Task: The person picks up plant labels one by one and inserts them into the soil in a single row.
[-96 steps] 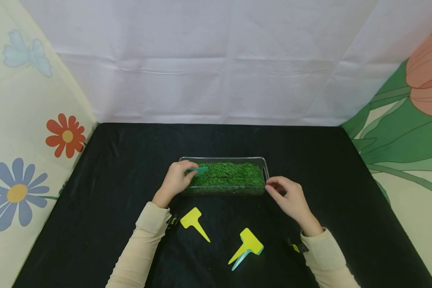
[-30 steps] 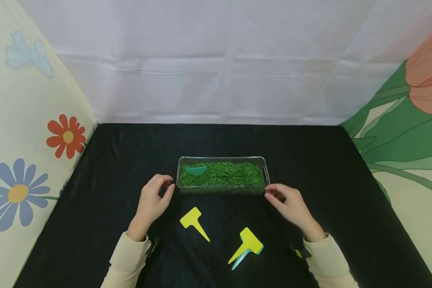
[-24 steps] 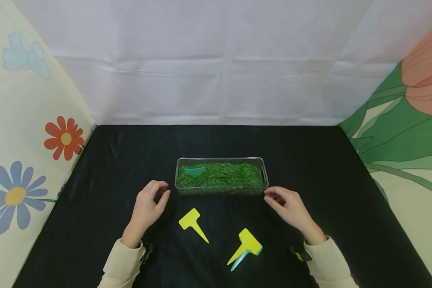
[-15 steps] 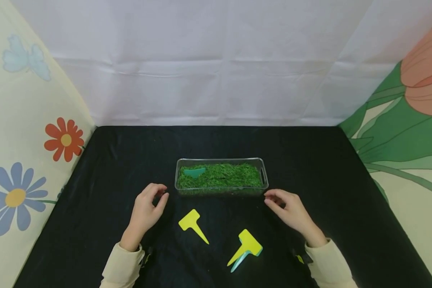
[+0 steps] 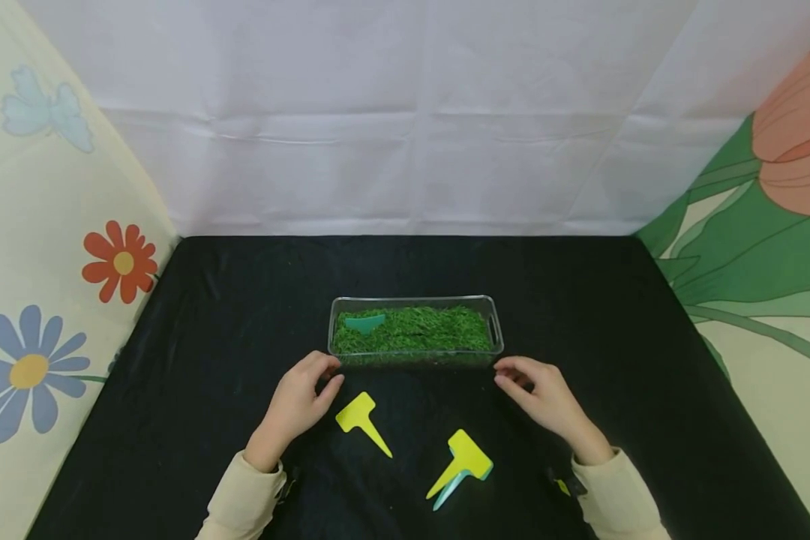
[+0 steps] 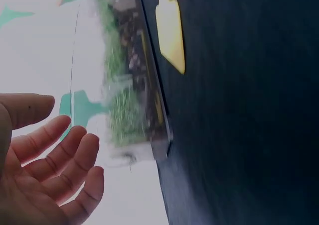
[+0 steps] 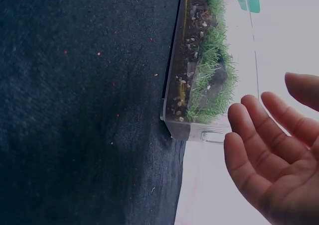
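A clear plastic tray (image 5: 496,330) of green grass (image 5: 432,328) stands mid-table. In the left of the grass a green T-shaped plant label (image 5: 364,324) is stuck upright, its head above the blades. My left hand (image 5: 299,397) hovers by the tray's front left corner, fingers loosely bent and holding nothing. Just right of it lies a yellow plant label (image 5: 360,412). My right hand (image 5: 540,390), also holding nothing, is beside the front right corner; whether its fingertips touch the tray I cannot tell. Nearer me, another yellow label (image 5: 470,454) overlaps a pale teal label (image 5: 450,491).
Black cloth (image 5: 567,292) covers the table. A white curtain (image 5: 405,120) hangs behind it, with flower-printed panels at both sides. Through the tray's clear wall, dark soil with pebbles (image 7: 184,80) shows below the grass.
Earlier my left hand held the green label over the grass; it let go, leaving it standing there. The hand drew back left, then came right towards the nearer yellow label. My right hand slid slightly nearer me.
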